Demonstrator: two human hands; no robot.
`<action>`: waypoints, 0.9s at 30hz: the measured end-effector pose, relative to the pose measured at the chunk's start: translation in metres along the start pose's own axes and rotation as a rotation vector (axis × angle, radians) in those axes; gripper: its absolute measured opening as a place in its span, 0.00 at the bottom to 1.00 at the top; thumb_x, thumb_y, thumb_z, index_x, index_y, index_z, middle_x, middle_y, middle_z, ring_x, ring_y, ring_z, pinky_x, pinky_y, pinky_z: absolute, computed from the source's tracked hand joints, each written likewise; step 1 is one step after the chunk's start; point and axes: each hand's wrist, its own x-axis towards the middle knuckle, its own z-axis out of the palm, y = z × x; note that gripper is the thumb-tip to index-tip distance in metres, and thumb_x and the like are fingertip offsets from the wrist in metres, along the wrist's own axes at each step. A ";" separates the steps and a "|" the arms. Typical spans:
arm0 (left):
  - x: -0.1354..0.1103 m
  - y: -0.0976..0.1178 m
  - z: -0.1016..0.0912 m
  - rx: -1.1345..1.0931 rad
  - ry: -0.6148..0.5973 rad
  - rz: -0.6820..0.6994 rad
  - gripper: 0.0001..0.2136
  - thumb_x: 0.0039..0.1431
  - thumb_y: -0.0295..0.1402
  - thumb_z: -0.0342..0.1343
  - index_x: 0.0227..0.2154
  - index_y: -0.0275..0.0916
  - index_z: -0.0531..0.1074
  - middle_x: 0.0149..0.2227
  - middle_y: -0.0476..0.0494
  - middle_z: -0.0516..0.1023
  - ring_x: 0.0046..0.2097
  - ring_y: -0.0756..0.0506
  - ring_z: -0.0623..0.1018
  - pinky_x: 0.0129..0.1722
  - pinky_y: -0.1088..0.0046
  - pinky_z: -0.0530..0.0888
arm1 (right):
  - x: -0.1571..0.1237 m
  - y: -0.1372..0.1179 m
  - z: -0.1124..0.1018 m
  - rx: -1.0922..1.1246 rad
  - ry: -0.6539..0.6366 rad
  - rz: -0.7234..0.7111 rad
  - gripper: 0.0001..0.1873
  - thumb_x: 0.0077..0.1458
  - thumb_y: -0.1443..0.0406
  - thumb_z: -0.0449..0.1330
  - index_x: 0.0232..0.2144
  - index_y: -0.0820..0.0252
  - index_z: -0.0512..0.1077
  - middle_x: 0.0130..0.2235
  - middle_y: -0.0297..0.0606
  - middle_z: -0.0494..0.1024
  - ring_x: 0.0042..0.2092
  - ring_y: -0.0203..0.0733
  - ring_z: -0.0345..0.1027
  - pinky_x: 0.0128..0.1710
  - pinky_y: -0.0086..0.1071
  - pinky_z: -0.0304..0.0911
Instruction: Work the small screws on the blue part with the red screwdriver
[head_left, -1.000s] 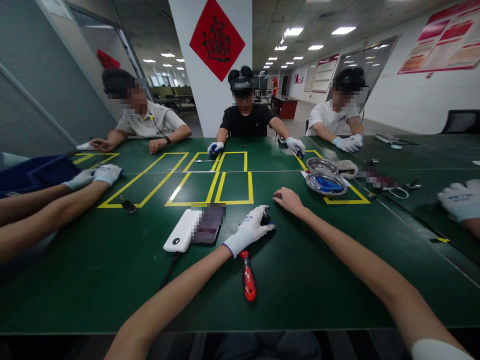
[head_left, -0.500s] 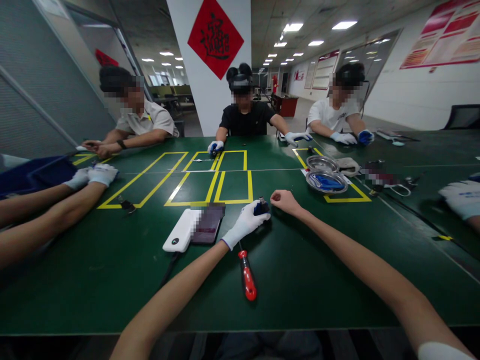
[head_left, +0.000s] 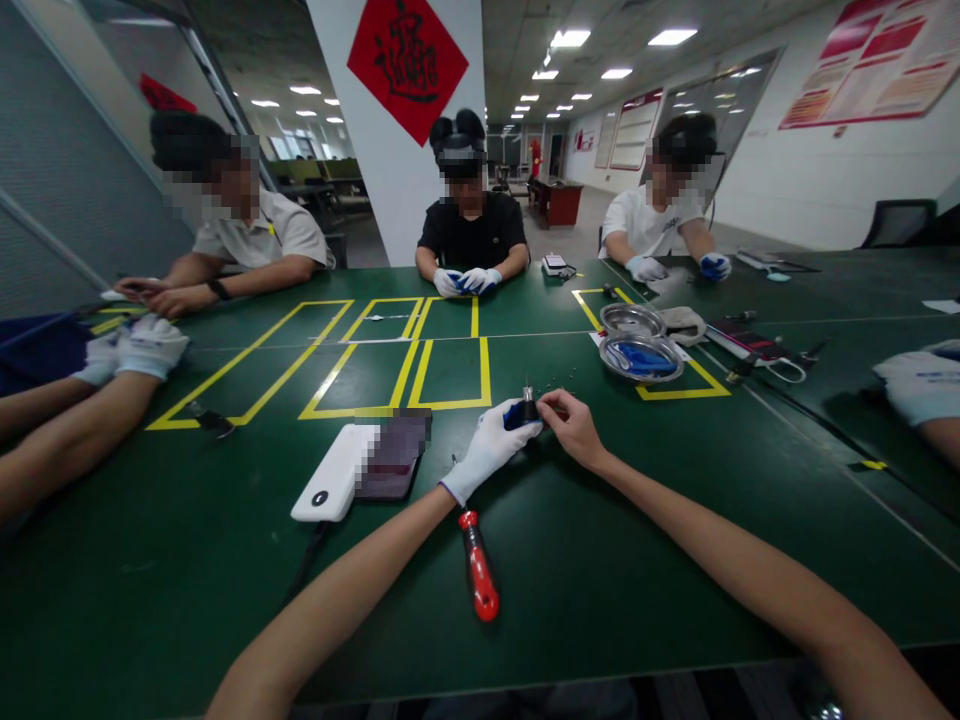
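Observation:
My left hand (head_left: 489, 448), in a white glove with blue fingertips, is closed around a small black part with a metal top (head_left: 529, 405), held upright above the green table. My bare right hand (head_left: 574, 422) is pinched close against the part's right side; whatever sits between its fingertips is too small to make out. Beneath my left wrist lies a screwdriver with a red and black handle (head_left: 480, 570), its shaft partly hidden by the glove. Several tiny pieces (head_left: 559, 382) are scattered just beyond my right fingers.
Left of my hands are a white power bank (head_left: 334, 480) with a cable and a dark phone (head_left: 395, 460). Two metal dishes, the nearer (head_left: 641, 358) holding something blue, stand at the right. Yellow tape outlines (head_left: 450, 404) mark the table. Co-workers' gloved hands rest around it.
My right hand has come in against the black part, which my left hand now holds more upright. The co-worker opposite has drawn both hands together. The whole view has shifted slightly.

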 end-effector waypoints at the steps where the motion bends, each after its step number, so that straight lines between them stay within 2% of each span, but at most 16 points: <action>1: 0.000 0.000 0.000 0.021 0.006 0.005 0.16 0.50 0.38 0.60 0.40 0.35 0.73 0.36 0.44 0.77 0.37 0.47 0.74 0.39 0.71 0.71 | 0.000 0.001 0.000 -0.012 -0.003 -0.012 0.14 0.57 0.53 0.55 0.33 0.56 0.70 0.35 0.38 0.74 0.35 0.41 0.69 0.36 0.35 0.68; 8: 0.001 -0.003 0.001 0.007 0.019 0.016 0.16 0.48 0.34 0.61 0.40 0.35 0.72 0.38 0.45 0.77 0.38 0.48 0.75 0.41 0.72 0.71 | -0.002 0.007 0.001 -0.053 -0.032 -0.189 0.09 0.58 0.59 0.57 0.32 0.58 0.70 0.31 0.36 0.72 0.33 0.39 0.68 0.34 0.33 0.68; 13: 0.002 -0.005 0.004 -0.042 0.010 -0.007 0.17 0.48 0.32 0.61 0.42 0.35 0.72 0.40 0.44 0.77 0.40 0.47 0.76 0.43 0.71 0.72 | -0.002 0.009 0.000 -0.184 -0.007 -0.265 0.05 0.59 0.63 0.56 0.33 0.58 0.70 0.32 0.36 0.72 0.33 0.39 0.68 0.34 0.33 0.67; 20: -0.002 0.003 0.001 0.067 -0.008 0.083 0.22 0.53 0.31 0.57 0.52 0.39 0.68 0.47 0.45 0.76 0.47 0.46 0.75 0.50 0.69 0.70 | -0.002 0.009 -0.004 -0.330 -0.024 -0.339 0.04 0.60 0.66 0.54 0.35 0.59 0.68 0.33 0.38 0.72 0.34 0.40 0.67 0.37 0.34 0.66; 23: -0.003 0.003 0.000 0.112 0.022 0.118 0.23 0.52 0.31 0.58 0.53 0.39 0.68 0.50 0.44 0.75 0.50 0.45 0.74 0.53 0.68 0.68 | -0.001 0.011 -0.006 -0.420 -0.053 -0.409 0.04 0.60 0.67 0.53 0.36 0.59 0.68 0.34 0.40 0.72 0.35 0.41 0.68 0.38 0.35 0.67; 27: -0.003 0.002 -0.001 0.128 0.048 0.118 0.22 0.51 0.31 0.58 0.51 0.38 0.69 0.49 0.44 0.75 0.49 0.45 0.74 0.53 0.67 0.68 | 0.001 0.014 -0.009 -0.539 -0.084 -0.506 0.05 0.61 0.68 0.51 0.37 0.60 0.67 0.36 0.42 0.72 0.37 0.42 0.68 0.39 0.36 0.67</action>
